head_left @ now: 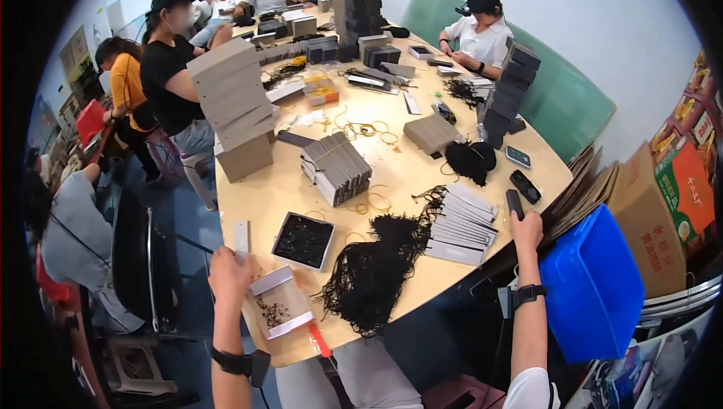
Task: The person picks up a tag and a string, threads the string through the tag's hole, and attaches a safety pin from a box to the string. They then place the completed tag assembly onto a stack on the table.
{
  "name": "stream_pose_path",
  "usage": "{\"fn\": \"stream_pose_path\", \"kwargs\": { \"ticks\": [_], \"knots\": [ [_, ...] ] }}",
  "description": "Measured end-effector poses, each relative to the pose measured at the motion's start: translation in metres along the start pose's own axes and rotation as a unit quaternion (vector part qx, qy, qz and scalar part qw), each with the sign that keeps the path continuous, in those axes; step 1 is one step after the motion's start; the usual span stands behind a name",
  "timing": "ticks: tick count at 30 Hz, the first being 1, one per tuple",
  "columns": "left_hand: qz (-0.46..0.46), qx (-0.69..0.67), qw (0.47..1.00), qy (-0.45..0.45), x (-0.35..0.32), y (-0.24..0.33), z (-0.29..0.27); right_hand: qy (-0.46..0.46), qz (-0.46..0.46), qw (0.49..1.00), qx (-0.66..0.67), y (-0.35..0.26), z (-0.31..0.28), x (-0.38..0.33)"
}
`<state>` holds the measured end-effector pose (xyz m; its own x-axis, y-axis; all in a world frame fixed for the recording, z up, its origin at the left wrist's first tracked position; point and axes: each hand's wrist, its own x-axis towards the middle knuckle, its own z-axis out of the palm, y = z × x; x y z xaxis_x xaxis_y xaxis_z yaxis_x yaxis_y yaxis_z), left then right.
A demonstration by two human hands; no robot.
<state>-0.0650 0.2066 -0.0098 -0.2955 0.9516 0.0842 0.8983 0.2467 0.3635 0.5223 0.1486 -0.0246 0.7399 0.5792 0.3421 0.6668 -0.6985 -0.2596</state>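
At the near left table edge, my left hand (230, 275) has its fingers closed on the lower end of a narrow light grey strip (241, 236). My right hand (528, 230) is closed round a slim dark bar (515, 204) at the right edge. Beside my left hand sits an open shallow box (282, 305) with small brown bits in it. A white-rimmed tray (303, 240) of black pieces lies just beyond. Between my hands spreads a heap of black cords (376, 273), next to a fanned row of white-grey tags (461, 224) with black cords.
A banded bundle of grey cards (337, 168) stands mid-table, with tall grey box stacks (235, 100) at left. A black phone-like device (526, 186) lies near my right hand. A blue bin (595, 285) and a carton (640, 221) stand at right. Several people work around the table.
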Motion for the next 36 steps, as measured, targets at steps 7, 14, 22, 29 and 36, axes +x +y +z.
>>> {"fn": "stream_pose_path", "kwargs": {
  "ticks": [7, 14, 22, 29, 36],
  "knots": [
    [0.041, 0.044, 0.998, 0.003, 0.006, 0.001, 0.003, -0.004, 0.007, 1.0, 0.018, -0.001, -0.006, -0.002],
    [0.033, 0.028, 0.999, 0.017, 0.01, -0.002, 0.01, 0.002, -0.001, 0.999, 0.034, 0.008, -0.002, 0.0],
    [0.047, -0.028, 0.998, 0.025, 0.007, -0.016, 0.002, 0.08, -0.039, 0.995, 0.048, 0.02, 0.005, 0.0],
    [0.054, -0.265, 0.961, 0.051, -0.031, -0.025, -0.043, 0.053, -0.097, 0.926, 0.362, -0.013, -0.048, -0.066],
    [0.089, -0.555, 0.825, -0.054, -0.167, -0.022, -0.043, -0.368, -0.2, 0.759, 0.499, -0.061, -0.085, -0.279]
  ]
}}
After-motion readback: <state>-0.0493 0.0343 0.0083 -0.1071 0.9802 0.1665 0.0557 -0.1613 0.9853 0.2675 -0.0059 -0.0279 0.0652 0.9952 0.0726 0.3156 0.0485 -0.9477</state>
